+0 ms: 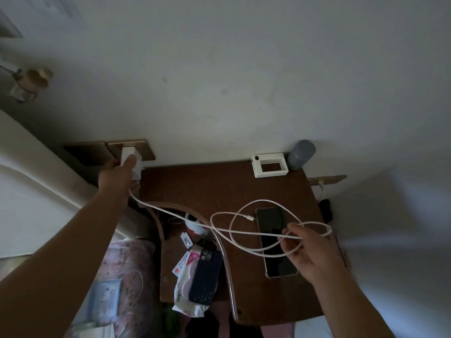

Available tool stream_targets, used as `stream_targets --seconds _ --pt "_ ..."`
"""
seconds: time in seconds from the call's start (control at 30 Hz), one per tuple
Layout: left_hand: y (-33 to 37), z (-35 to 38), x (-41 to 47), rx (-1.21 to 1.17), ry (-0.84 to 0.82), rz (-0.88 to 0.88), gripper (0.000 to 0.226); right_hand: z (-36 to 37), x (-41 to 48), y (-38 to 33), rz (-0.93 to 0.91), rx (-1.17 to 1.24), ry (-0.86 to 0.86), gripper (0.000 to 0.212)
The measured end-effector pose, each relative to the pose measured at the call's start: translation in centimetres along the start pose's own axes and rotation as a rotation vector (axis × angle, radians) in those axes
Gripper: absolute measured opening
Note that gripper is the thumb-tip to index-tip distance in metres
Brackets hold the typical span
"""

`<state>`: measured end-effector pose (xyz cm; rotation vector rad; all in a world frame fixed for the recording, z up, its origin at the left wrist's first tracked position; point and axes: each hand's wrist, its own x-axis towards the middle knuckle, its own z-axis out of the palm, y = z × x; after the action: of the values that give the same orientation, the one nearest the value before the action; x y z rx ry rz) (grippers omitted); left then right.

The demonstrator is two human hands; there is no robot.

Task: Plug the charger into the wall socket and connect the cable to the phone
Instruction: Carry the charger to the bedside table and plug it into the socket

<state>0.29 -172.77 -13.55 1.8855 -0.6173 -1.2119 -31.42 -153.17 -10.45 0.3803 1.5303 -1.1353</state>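
Note:
My left hand (117,175) grips a white charger block (128,156) and holds it against a bronze wall socket plate (144,148) at the wall's foot. A white cable (170,211) runs from the block across a dark wooden bedside table (202,189) and loops several times. My right hand (307,252) pinches those loops above a black phone (271,230), which lies face up on the table. The cable's free plug (249,217) hangs just left of the phone's top edge, apart from it.
A white framed device (269,165) and a grey cylinder (300,154) stand at the table's back right. A second phone in a dark blue case (204,276) lies on a wipes packet (185,301) on a lower shelf. A second socket plate (328,179) with a cable is at right.

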Motion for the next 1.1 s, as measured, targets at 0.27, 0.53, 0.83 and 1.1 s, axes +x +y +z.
stream_targets --seconds 0.27,0.53,0.83,1.1 --pt "-0.7 -0.7 0.0 0.039 -0.068 0.029 0.054 -0.8 1.0 0.5 0.016 0.139 0.045 0.011" --pt "-1.1 -1.2 -0.4 0.039 -0.081 0.050 0.052 -0.5 -1.3 -1.7 0.022 0.160 -0.218 0.021" --pt "-1.4 -2.4 -2.3 0.153 0.022 0.118 0.046 -0.8 -6.6 -5.3 -0.095 -0.111 -0.610 0.030" --pt "-1.5 -5.3 -8.0 0.322 0.169 0.515 0.035 -1.3 -13.7 -8.7 -0.596 -0.950 -0.615 0.078"
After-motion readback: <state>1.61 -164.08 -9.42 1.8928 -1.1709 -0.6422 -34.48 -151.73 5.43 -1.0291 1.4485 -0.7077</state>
